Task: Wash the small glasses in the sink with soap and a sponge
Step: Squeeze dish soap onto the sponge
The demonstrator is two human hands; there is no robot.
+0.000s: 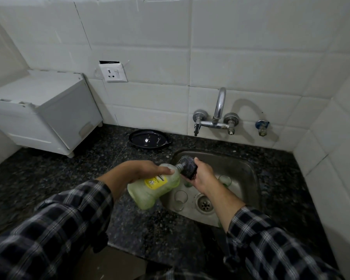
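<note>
My left hand (137, 170) grips a pale green soap bottle (154, 188) with a yellow label, tipped so its neck points right over the left edge of the steel sink (245, 164). The bottle's nozzle touches a dark round sponge (187, 165), which my right hand (203, 176) holds above the basin. Small clear glasses lie in the sink: one (181, 197) near the drain on the left, another (225, 179) right of my wrist. My hands and the bottle partly hide other glasses.
A chrome wall tap (218, 110) hangs above the sink, with no water seen running. A black lidded dish (148, 138) sits on the dark granite counter (69, 174) behind-left. A white box appliance (42, 112) stands at far left. Tiled walls close in behind and on the right.
</note>
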